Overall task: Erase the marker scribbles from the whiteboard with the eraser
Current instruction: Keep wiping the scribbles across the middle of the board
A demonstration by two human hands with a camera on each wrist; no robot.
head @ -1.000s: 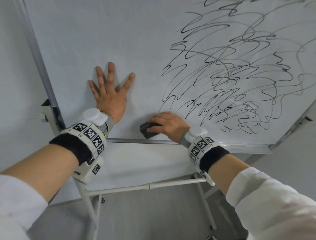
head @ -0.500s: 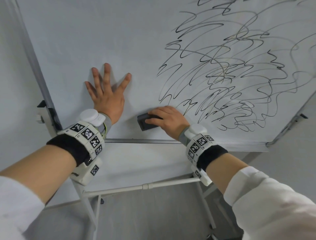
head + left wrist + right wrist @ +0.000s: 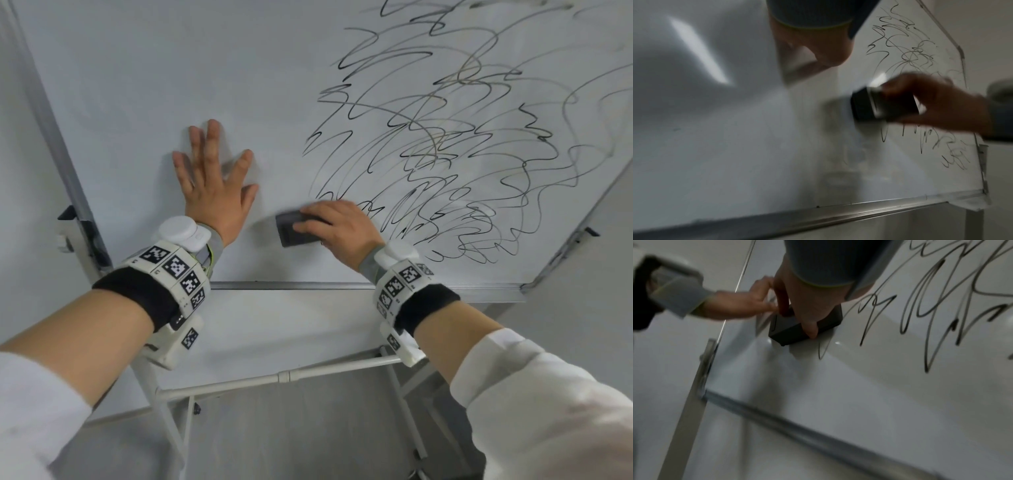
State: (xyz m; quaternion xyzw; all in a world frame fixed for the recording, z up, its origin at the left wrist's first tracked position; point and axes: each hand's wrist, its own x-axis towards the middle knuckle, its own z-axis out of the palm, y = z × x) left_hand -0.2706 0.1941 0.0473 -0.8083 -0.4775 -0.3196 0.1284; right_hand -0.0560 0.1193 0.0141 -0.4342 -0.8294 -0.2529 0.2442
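A whiteboard (image 3: 171,68) on a stand fills the head view, and black marker scribbles (image 3: 445,154) cover its right half. My right hand (image 3: 337,228) grips a dark block eraser (image 3: 291,229) and holds it flat against the board at the lower left edge of the scribbles. In the right wrist view the thumb and fingers curl round the eraser (image 3: 795,326), next to a scribble loop (image 3: 823,348). My left hand (image 3: 212,185) lies flat on the bare board to the left, fingers spread. The left wrist view shows the eraser (image 3: 879,105) blurred.
A metal frame rail (image 3: 291,285) runs along the board's bottom edge. Below it are the white tubes of the stand (image 3: 274,377) and a grey floor. The board's left frame (image 3: 51,137) stands against a pale wall.
My right hand has slid the eraser up the board from just above the bottom rail to the lower left edge of the scribbles. The left hand has stayed pressed in place.
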